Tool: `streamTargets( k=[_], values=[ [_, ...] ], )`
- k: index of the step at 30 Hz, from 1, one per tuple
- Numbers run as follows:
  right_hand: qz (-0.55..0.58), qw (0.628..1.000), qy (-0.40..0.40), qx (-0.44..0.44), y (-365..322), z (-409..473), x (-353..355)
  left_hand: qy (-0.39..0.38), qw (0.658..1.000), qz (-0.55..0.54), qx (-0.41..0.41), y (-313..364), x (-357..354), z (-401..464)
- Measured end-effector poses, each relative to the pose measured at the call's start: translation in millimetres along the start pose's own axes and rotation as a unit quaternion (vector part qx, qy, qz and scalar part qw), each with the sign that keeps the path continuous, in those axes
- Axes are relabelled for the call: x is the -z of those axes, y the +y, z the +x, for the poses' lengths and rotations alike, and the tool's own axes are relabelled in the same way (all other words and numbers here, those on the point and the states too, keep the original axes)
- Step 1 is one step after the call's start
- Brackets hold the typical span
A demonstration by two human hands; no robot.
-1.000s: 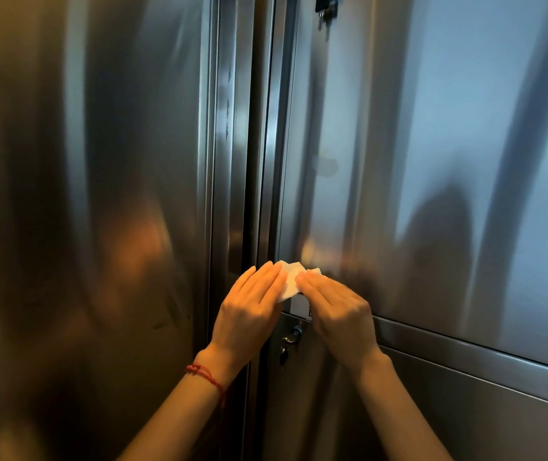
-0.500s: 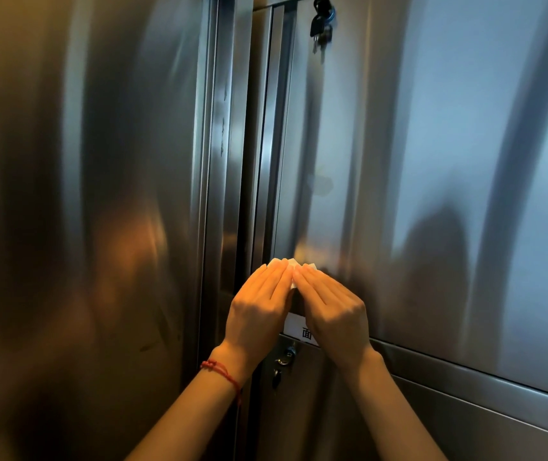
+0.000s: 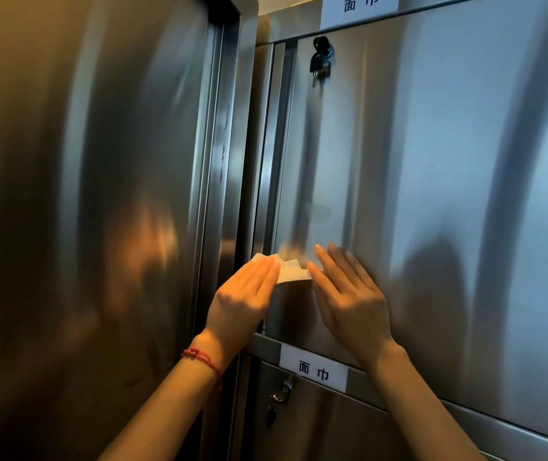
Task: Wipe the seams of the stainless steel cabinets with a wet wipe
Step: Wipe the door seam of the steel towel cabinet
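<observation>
Left hand (image 3: 244, 296) flat, fingers straight and together, pressing the wet wipe (image 3: 290, 271) against the stainless cabinet door (image 3: 399, 194) beside the vertical seam (image 3: 267, 201). Right hand (image 3: 349, 294) also flat, fingers extended and motion-blurred, thumb tip on the wipe's right edge. Neither hand curls around anything. Keys (image 3: 320, 61) hang in the door lock above.

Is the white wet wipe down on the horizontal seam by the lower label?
No, the white wet wipe sits above it, against the upper steel door.
</observation>
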State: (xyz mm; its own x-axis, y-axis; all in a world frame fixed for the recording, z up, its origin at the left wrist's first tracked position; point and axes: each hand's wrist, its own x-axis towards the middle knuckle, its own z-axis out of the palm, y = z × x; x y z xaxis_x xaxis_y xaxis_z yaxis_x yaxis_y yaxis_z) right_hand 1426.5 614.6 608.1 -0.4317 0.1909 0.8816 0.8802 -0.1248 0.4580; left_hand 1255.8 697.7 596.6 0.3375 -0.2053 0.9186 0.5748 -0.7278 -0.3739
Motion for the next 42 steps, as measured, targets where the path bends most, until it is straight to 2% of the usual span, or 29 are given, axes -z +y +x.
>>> streamTargets(
  k=[7, 16, 25, 32, 42],
  values=[
    [-0.069, 0.997, -0.040, -0.023, 15.3, 18.1, -7.7, 0.013, 1.000, -0.007, 0.001, -12.3, -7.8, 20.4],
    [-0.152, 0.987, -0.037, -0.029, 34.1, 52.2, -10.3, 0.109, 0.994, 0.003, -0.011, -31.9, -22.2, 57.7],
    [-0.152, 0.988, -0.040, -0.005, 45.0, 83.0, -11.5, 0.171, 0.985, 0.012, -0.002, -42.4, -31.3, 85.9],
    [-0.169, 0.985, -0.030, -0.003, 53.3, 96.2, -17.6, 0.191, 0.981, 0.030, -0.002, -52.0, -37.1, 105.6],
    [-0.178, 0.982, -0.058, -0.005, 54.1, 93.9, -21.3, 0.185, 0.980, 0.067, 0.004, -74.3, -50.4, 126.8]
  ],
)
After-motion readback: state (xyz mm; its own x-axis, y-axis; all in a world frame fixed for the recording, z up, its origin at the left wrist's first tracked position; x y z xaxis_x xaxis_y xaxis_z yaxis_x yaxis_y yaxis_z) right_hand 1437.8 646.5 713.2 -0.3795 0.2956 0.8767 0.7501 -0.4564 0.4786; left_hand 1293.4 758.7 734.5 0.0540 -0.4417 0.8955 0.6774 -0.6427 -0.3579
